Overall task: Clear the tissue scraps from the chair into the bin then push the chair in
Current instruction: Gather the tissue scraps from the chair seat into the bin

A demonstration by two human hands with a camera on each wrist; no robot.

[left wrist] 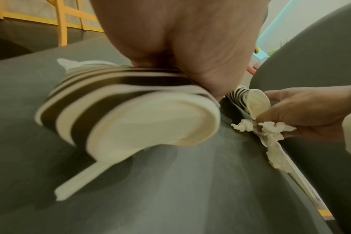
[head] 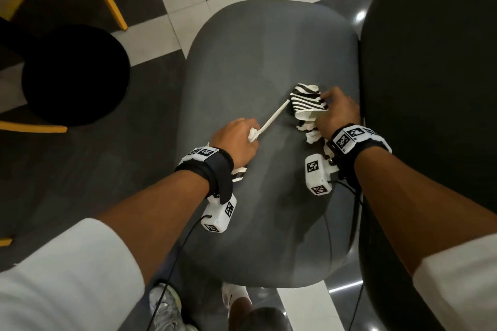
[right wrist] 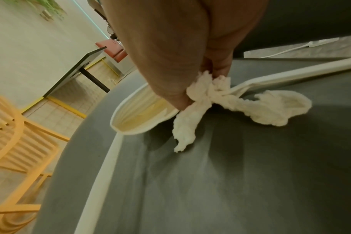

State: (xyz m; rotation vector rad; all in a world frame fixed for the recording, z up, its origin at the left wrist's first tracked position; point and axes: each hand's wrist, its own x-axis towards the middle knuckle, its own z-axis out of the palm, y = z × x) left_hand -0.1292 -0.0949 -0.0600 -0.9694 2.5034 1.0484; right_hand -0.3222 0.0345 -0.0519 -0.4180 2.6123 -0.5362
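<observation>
L hand (head: 236,140) grips a striped cup (left wrist: 118,110) and white stick (head: 271,119), mid chair seat (head: 242,62). R hand (head: 337,113) pinches a crushed striped cup (head: 306,101) w/ tissue scraps (right wrist: 206,102), near seat's right edge.

Both my forearms reach forward, palms down. My left grip (head: 236,140) is curled closed. My right grip (head: 337,113) pinches shut.

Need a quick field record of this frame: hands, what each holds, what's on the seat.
left hand: grips a squashed striped paper cup and a white tissue wad
right hand: pinches another striped paper cup plus torn white tissue scraps
seat: grey cushioned chair seat, white stick lying on it
bin: not identifiable
</observation>
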